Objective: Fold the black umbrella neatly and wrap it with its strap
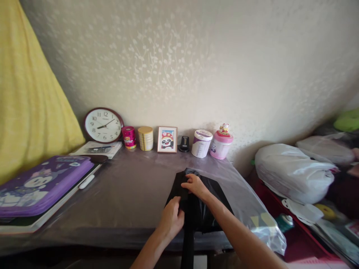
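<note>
A black piece of clothing or bag (203,209) lies on the plastic-covered table (126,194) near its front edge, with a strip hanging down over the edge. My left hand (171,220) is closed on the near left part of the black fabric. My right hand (195,185) pinches the fabric's far edge with bent fingers. Both forearms reach in from the bottom of the view.
Along the wall stand a round clock (103,125), a pink tin (128,137), a yellow tin (145,138), a small framed picture (167,139), a white tub (201,143) and a pink jar (221,144). A purple case (42,185) lies left. White bags (294,173) pile up right.
</note>
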`<state>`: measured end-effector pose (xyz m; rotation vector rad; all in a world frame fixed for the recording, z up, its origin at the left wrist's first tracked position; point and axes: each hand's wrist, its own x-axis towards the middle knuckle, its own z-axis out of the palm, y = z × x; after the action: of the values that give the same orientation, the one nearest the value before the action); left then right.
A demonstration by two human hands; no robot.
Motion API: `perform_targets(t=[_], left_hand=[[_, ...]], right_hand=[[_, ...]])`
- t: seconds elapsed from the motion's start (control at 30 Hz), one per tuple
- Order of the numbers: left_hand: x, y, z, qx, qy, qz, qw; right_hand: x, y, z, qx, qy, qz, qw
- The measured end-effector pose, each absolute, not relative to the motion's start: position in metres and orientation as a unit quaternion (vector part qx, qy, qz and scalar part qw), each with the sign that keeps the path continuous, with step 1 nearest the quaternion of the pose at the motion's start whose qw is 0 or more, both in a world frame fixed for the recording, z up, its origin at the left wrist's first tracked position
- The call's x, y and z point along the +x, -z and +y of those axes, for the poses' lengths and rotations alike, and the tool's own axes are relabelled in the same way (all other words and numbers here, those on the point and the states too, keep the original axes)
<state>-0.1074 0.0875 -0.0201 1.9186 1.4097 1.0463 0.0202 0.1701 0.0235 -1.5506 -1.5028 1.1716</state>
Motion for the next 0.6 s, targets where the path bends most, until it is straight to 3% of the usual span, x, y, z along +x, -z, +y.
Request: perform_targets(t=[0.13,0.27,0.43,0.6], left_hand=[[-0.111,0.013,0.085,0.673,-0.437,0.547,0.238],[-0.109,-0.004,0.072,0.724,-0.506,0.462,0.083],[-0.096,-0.007,0.06,0.841,-0.414,0.347,0.018],[-0.089,0.005,0.065,0.842,-0.375,0.387,0.021]], right_hand=[[0.021,-0.017,0.173,-0.606,-0.424,-0.594,0.316],[0.023,-0.013,0.175,-0.615,-0.401,-0.615,0.288],[0.025,-0.012,0.173,-0.612,-0.335,-0.674,0.245],[0.024,-0.02,0.165,-0.568,-0.314,-0.73,0.216]])
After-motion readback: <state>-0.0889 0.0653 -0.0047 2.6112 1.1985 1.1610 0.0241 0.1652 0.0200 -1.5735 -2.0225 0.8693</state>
